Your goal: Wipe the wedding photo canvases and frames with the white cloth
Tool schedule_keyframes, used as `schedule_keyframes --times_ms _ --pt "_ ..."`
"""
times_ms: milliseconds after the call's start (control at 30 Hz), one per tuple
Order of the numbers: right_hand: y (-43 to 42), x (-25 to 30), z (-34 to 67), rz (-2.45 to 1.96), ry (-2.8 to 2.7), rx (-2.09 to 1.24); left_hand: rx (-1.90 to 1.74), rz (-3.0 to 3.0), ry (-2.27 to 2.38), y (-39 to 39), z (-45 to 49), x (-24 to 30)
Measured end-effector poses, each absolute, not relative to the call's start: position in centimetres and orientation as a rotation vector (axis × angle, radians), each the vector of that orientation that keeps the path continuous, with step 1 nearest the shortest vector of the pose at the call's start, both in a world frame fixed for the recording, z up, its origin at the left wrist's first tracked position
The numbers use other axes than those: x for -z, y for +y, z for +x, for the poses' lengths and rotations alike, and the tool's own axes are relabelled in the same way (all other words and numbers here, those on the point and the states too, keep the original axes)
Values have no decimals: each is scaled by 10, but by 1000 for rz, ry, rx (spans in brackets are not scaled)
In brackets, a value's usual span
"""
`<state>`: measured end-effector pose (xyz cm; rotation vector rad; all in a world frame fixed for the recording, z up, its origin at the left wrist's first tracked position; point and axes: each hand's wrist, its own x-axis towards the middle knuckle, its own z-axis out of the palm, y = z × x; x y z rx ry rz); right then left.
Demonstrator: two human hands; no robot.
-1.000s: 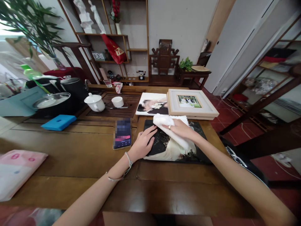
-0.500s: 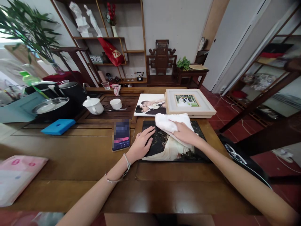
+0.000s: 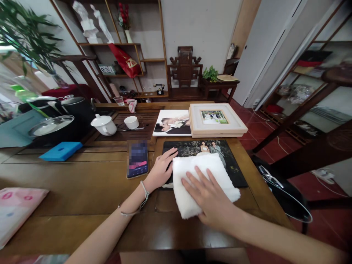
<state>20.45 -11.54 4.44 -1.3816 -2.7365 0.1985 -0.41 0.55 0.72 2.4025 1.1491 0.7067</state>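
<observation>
1. At the far left, a pink-and-white packet [image 3: 22, 212] lies on the wooden table [image 3: 90, 194], near its front edge.
2. Farther back, a blue block [image 3: 61, 151] sits just in front of a dark pan with a glass lid [image 3: 52, 126].
3. Next come a white lidded cup [image 3: 103, 124] and a small white bowl [image 3: 131, 122], both on a slatted tray.
4. A phone [image 3: 137, 159] lies face up, its screen lit, just beside the left hand.
5. The left hand [image 3: 159, 169] rests palm down, fingers slightly spread and reaching over the left edge of a dark photo panel [image 3: 236, 172]; a thin bracelet [image 3: 144, 192] circles its wrist.
6. Behind the panel, a white-edged photo print [image 3: 174, 124] lies flat.
7. A white cloth [image 3: 183, 167] covers the panel's lower middle and hangs over its near edge.
8. The right hand [image 3: 205, 194] lies flat on the cloth, fingers spread, pinching nothing.
9. Above the cloth, two printed figures show on the panel.
10. Rightmost on the table, a pale framed photo [image 3: 214, 115] stands beside the print.
</observation>
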Motion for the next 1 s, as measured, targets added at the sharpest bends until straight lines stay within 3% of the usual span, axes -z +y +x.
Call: schedule_keyframes --times_ms 300,567,733,867,1000 --pt "-6 -54 206 -1790 -2540 11 -705 2430 1157 6 -5 -5" --pt "-79 -44 194 -1640 -2658 63 -697 2391 1175 5 -3 -8" --pt "-127 -45 195 -1368 -2763 -140 -694 2378 1122 6 -6 -8" --pt "-101 -50 214 -1337 -2742 -332 -696 2389 1130 6 -6 -7" --pt "-48 -49 244 -1554 -2556 -267 -716 2401 1159 5 -3 -8"
